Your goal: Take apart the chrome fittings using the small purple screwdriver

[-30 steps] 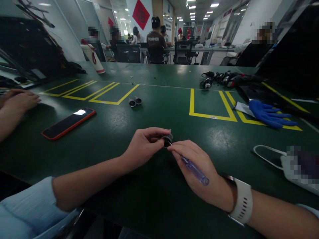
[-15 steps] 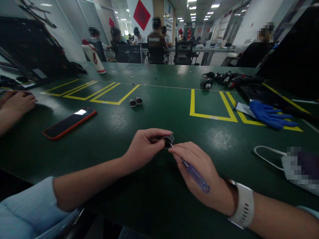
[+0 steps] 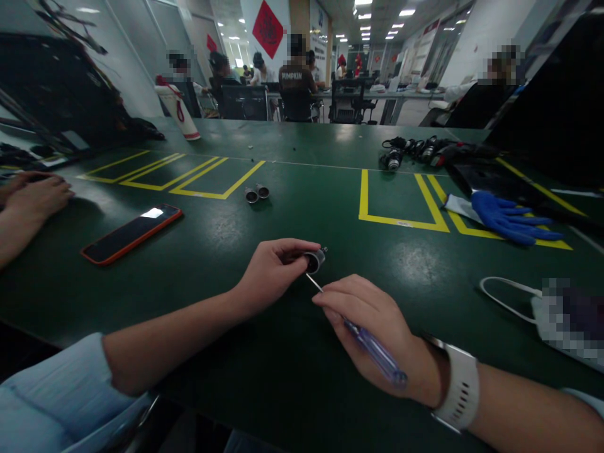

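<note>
- The left hand (image 3: 274,269) pinches a small metal cylinder (image 3: 314,260) just above the green table (image 3: 330,390).
- The right hand (image 3: 372,318) grips a purple-handled screwdriver (image 3: 375,352), whose tip sits just beside the cylinder.
- An orange-edged phone (image 3: 132,233) lies to the left.
- Two loose cylinders (image 3: 256,193) lie farther back.
- A blue glove (image 3: 512,217) rests far right.
</note>
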Motion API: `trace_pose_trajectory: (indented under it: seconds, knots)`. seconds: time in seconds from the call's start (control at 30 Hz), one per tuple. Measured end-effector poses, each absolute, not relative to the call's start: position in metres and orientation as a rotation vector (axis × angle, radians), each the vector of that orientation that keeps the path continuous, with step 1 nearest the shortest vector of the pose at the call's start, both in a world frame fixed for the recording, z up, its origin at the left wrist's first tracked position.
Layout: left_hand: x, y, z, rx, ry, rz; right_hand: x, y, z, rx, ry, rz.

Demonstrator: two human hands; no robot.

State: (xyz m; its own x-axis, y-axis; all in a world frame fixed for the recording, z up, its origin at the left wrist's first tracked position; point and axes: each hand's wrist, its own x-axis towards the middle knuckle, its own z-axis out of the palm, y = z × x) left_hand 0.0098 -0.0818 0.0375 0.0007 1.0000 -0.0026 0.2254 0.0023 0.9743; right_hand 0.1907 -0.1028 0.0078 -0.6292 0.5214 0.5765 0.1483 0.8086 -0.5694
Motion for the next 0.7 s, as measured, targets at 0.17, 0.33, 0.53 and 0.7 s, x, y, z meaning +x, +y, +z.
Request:
trace_pose_trajectory:
  seconds: [0.17,0.33,0.53,0.7]
  knots:
    - [0.004,-0.062,0.033,1.210,1.371,1.209,0.188,-0.106,0.013,-0.422,-2.416,0.440]
    - [0.014,-0.024,0.023,1.227,1.226,1.249,0.184,-0.111,0.020,-0.188,-2.360,0.226]
    - [0.082,0.049,0.008,1.602,1.060,1.228,0.185,-0.114,0.020,-0.065,-2.140,0.010]
    - [0.145,0.100,-0.004,1.799,1.043,1.161,0.189,-0.111,0.017,-0.165,-2.083,0.008]
